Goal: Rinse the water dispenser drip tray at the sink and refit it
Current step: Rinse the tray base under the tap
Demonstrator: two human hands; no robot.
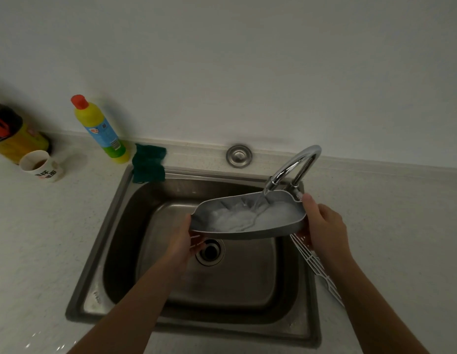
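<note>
A grey, curved drip tray [222, 232] hangs over the steel sink [115, 208], held level at both ends. My left hand [185, 241] grips its left end from below, and my right hand [324, 226] grips its right end with the thumb on the rim. Water runs from the chrome faucet [296, 167] into the tray and foams white inside it. A white slotted grille [317, 267] lies on the sink's right edge, partly hidden under my right forearm.
A green scouring sponge [148, 163] sits at the sink's back left corner. On the counter to the left stand a yellow detergent bottle with a red cap [102, 131], a paper cup [41, 166] and a yellow container [15, 139]. The sink drain [210, 252] lies below the tray.
</note>
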